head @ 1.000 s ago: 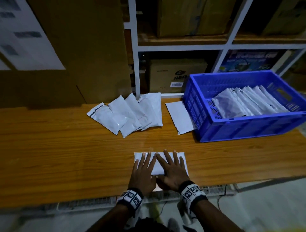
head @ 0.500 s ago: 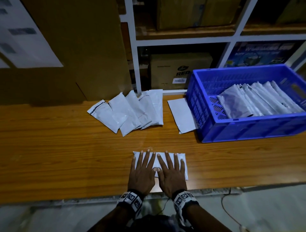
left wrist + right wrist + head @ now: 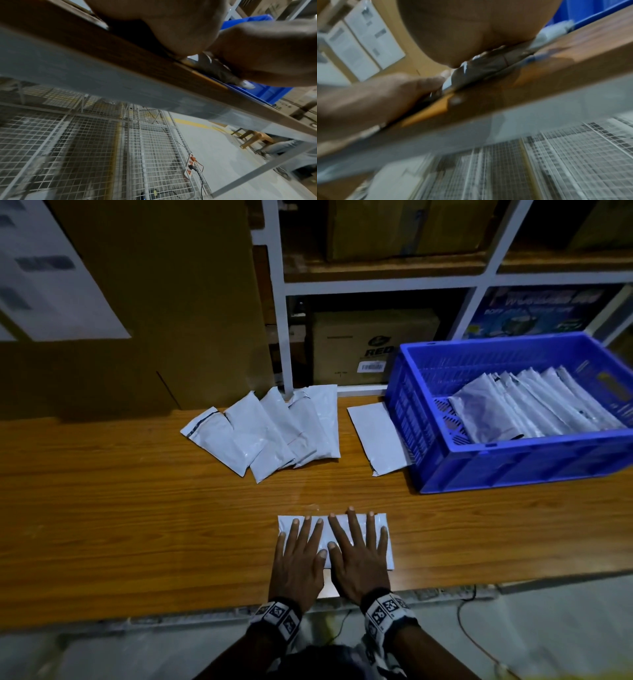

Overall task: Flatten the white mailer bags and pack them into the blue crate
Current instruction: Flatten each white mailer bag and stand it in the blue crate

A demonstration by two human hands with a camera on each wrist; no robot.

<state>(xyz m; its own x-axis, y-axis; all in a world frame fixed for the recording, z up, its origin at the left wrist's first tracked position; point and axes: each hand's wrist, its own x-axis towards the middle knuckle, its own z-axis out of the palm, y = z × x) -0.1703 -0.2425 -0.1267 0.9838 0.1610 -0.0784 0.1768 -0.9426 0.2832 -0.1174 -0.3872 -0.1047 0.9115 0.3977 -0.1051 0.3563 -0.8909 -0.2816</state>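
A white mailer bag (image 3: 383, 523) lies flat near the front edge of the wooden table (image 3: 120, 518). My left hand (image 3: 298, 556) and right hand (image 3: 358, 553) press on it side by side, palms down, fingers straight and spread. Several more white mailer bags (image 3: 267, 433) lie fanned out at the back of the table. One flat bag (image 3: 376, 436) rests against the left wall of the blue crate (image 3: 513, 467). Inside the crate several flattened bags (image 3: 534, 405) lean in a row. The wrist views show each palm from below at the table edge, with the bag (image 3: 479, 67) under my right palm.
White shelving (image 3: 281, 302) with cardboard boxes (image 3: 373, 347) stands behind the table. A large cardboard panel (image 3: 154, 302) with paper sheets leans at the back left. Under the table are wire mesh racks (image 3: 85, 148) and a power strip (image 3: 190, 166) with a cable.
Both hands have slid apart on the bag, from overlapping in the middle to lying side by side with fingers spread wider. The head view has shifted slightly.
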